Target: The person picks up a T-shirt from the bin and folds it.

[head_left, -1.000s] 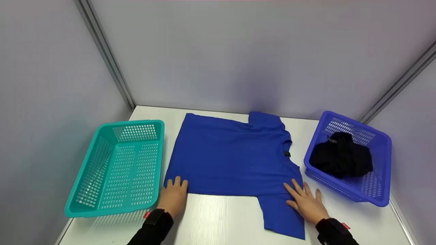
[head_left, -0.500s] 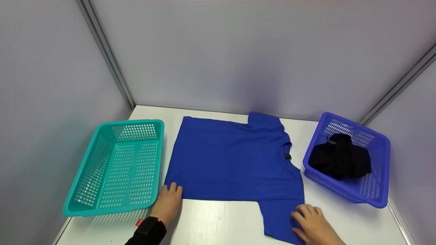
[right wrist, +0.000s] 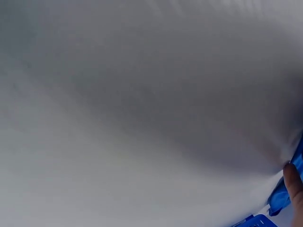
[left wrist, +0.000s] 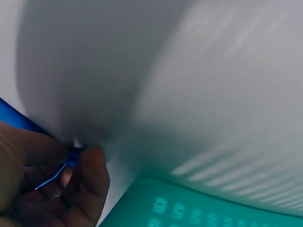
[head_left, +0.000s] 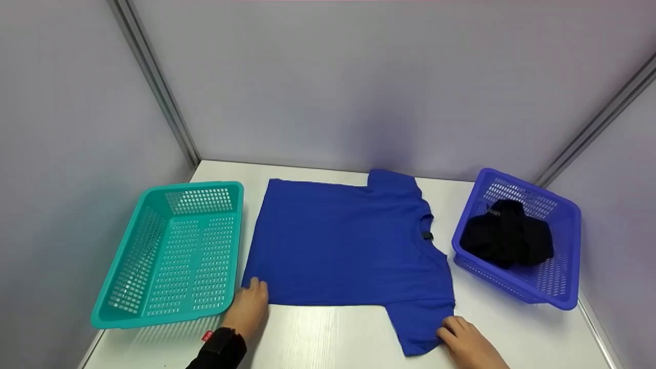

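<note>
A blue short-sleeved T-shirt [head_left: 338, 241] lies spread on its side across the white table, hem to the left and collar to the right. My left hand [head_left: 248, 309] pinches the near hem corner; the left wrist view has a bit of blue cloth [left wrist: 73, 155] between thumb and fingers. At the near sleeve [head_left: 421, 328], my right hand [head_left: 469, 341] grips the cuff's outer corner, and the cuff edge curves upward there. In the right wrist view only a finger [right wrist: 293, 182] shows against the blue fabric.
A teal perforated basket [head_left: 240, 241] with nothing in it stands left of the shirt, close to my left hand. On the right, a violet-blue basket [head_left: 571, 256] holds a bundle of black cloth [head_left: 507, 236]. Grey wall panels [head_left: 307, 87] border the table [head_left: 312, 333] behind and at the sides.
My right hand has gone from lying flat near the shoulder to gripping the sleeve's cuff. The left hand has curled at the hem corner, and the shirt has slid slightly nearer and left.
</note>
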